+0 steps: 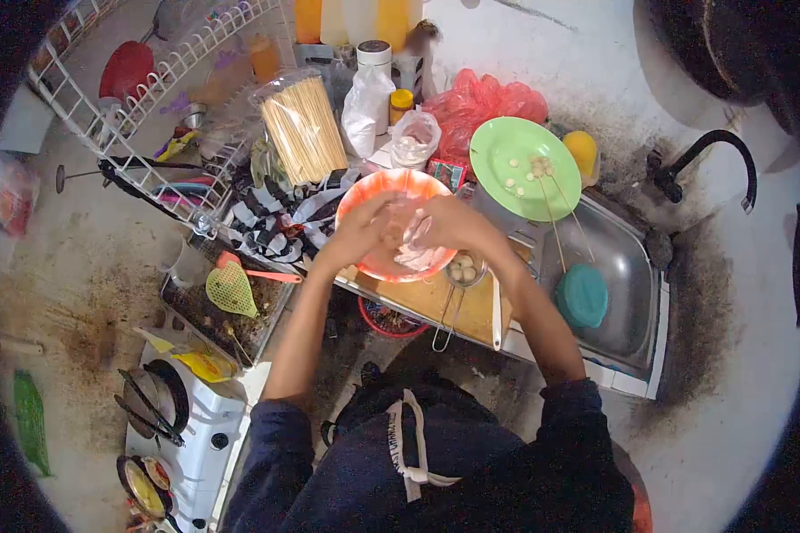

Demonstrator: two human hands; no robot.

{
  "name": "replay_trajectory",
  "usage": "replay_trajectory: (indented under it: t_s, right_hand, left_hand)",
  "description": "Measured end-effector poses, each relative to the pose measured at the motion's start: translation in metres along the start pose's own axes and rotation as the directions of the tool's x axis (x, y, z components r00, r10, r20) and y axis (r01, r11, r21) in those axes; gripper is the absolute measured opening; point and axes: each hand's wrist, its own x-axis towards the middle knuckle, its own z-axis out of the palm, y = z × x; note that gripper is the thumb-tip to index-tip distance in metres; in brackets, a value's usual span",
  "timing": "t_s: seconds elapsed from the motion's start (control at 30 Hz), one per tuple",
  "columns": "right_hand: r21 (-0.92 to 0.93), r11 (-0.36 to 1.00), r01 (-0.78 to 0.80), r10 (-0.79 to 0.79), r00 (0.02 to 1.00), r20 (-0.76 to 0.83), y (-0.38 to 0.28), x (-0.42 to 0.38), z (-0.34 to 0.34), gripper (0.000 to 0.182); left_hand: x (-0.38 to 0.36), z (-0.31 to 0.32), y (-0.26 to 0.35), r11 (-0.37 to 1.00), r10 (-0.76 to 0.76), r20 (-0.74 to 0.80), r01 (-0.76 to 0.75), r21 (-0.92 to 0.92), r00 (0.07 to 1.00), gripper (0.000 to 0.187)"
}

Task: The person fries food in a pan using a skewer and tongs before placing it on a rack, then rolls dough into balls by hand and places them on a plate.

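Note:
An orange-and-white bowl (383,269) stands at the counter's front edge with a pinkish, doughy mass in it. My left hand (362,233) reaches over the bowl's left side, its fingertips down in the bowl and hard to make out. From the right, my right hand (446,224) reaches in, fingers bent against the pale mass (412,258). Just right of the bowl, a small strainer (463,268) holds several pale balls. Behind it to the right, a green plate (498,153) carries skewers with small balls on them.
The sink (627,302) with a teal bowl (582,296) lies right, under a black faucet (716,142). A white-handled utensil (497,311) crosses the cutting board (409,298). Packed skewers (302,129) stand behind. The stove (206,426) is lower left, a dish rack (120,147) upper left.

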Motion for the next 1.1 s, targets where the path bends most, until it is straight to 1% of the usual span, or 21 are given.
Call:
replay_trajectory:
  t_s: [0.03,0.07,0.1,0.17,0.2,0.23,0.27,0.33,0.37,0.47,0.6,0.67,0.7,0.73,0.8,0.83,0.87,0.93,1.0,1.07,1.1]
  right_hand:
    - [0.199,0.979,0.037,-0.049,0.997,0.054,-0.002,-0.004,-0.010,0.031]
    - [0.198,0.979,0.040,-0.052,0.997,0.055,-0.009,-0.006,-0.015,0.031]
    - [0.303,0.948,0.101,-0.094,0.995,-0.038,-0.016,-0.011,-0.018,0.029]
    - [0.397,0.902,0.170,-0.124,0.983,-0.138,-0.017,-0.013,-0.010,0.027]
    - [0.455,0.875,0.168,-0.090,0.978,-0.189,-0.014,-0.009,0.003,0.026]
    - [0.510,0.843,0.170,-0.052,0.970,-0.238,-0.010,-0.007,0.014,0.025]
    - [0.510,0.843,0.169,-0.050,0.970,-0.240,-0.015,-0.010,0.015,0.025]
    - [0.074,0.990,0.119,-0.089,0.942,-0.323,-0.025,-0.017,0.016,0.024]
    - [0.210,0.970,0.124,-0.057,0.952,-0.300,-0.035,-0.022,0.014,0.024]
    - [-0.070,0.989,0.129,-0.146,0.832,-0.535,-0.056,-0.028,0.020,0.032]
    - [-0.181,0.983,0.017,-0.129,0.768,-0.628,-0.071,-0.011,0.041,0.048]
    - [0.241,0.954,0.179,0.036,0.727,-0.685,-0.075,-0.001,0.063,0.057]
    - [0.347,0.865,0.362,-0.096,0.799,-0.594,-0.067,-0.006,0.067,0.058]
    - [0.350,0.865,0.359,-0.090,0.798,-0.595,-0.059,-0.007,0.071,0.058]
    - [0.006,0.983,0.181,-0.150,0.831,-0.536,-0.057,-0.007,0.065,0.054]
    - [0.198,0.958,0.209,-0.059,0.815,-0.576,-0.052,-0.001,0.061,0.058]
    - [0.199,0.958,0.208,-0.058,0.817,-0.574,-0.053,0.001,0.059,0.058]
    - [0.079,0.990,0.117,-0.044,0.789,-0.613,-0.059,0.005,0.054,0.057]
    - [-0.058,0.993,0.103,-0.117,0.771,-0.626,-0.055,0.004,0.056,0.056]
    - [-0.191,0.979,0.074,-0.176,0.779,-0.602,-0.053,0.001,0.048,0.055]
    - [-0.191,0.978,0.079,-0.181,0.779,-0.600,-0.053,0.000,0.045,0.055]
  left_hand:
    - [0.003,0.007,0.002,0.945,-0.076,-0.083,0.045,-0.324,0.994,0.036]
    - [0.005,0.015,0.004,0.785,-0.173,-0.135,0.054,-0.617,0.976,0.037]
    - [0.005,0.024,0.004,0.785,-0.173,-0.137,0.052,-0.617,0.975,0.037]
    - [0.006,0.039,0.006,0.560,-0.449,-0.151,0.145,-0.816,0.881,0.042]
    - [0.008,0.043,0.007,0.561,-0.446,-0.149,0.146,-0.815,0.882,0.042]
    - [0.010,0.046,0.009,0.414,-0.396,-0.122,0.058,-0.908,0.910,0.042]
    - [0.012,0.049,0.010,0.246,-0.341,-0.106,-0.020,-0.969,0.934,0.042]
    - [0.014,0.054,0.013,0.138,-0.386,-0.129,-0.081,-0.987,0.913,0.042]
    - [0.015,0.055,0.014,0.032,-0.434,-0.146,-0.147,-0.989,0.889,0.042]
    - [0.010,0.059,0.008,-0.006,-0.416,-0.106,-0.120,-0.993,0.903,0.043]
    - [0.007,0.063,0.034,-0.068,-0.374,-0.167,-0.207,-0.976,0.912,0.044]
    - [0.006,0.056,0.034,-0.076,-0.359,-0.196,-0.238,-0.968,0.913,0.045]
    - [0.005,0.052,0.033,-0.081,-0.353,-0.208,-0.251,-0.965,0.912,0.045]
    - [0.003,0.049,0.032,-0.085,-0.349,-0.219,-0.263,-0.961,0.911,0.046]
    - [0.002,0.046,0.031,-0.093,-0.336,-0.242,-0.288,-0.953,0.910,0.047]
    - [-0.001,0.051,0.032,0.007,-0.374,-0.160,-0.170,-0.985,0.913,0.048]
    - [-0.004,0.059,0.037,0.007,-0.377,-0.160,-0.170,-0.985,0.912,0.048]
    - [-0.004,0.068,0.048,0.235,-0.428,-0.316,-0.234,-0.943,0.847,0.048]
    - [0.005,0.072,0.022,0.086,-0.314,-0.382,-0.375,-0.923,0.869,0.049]
    - [0.003,0.059,0.023,0.264,-0.480,-0.286,-0.175,-0.949,0.829,0.045]
    - [0.007,0.055,0.022,0.021,-0.457,-0.218,-0.235,-0.972,0.862,0.043]
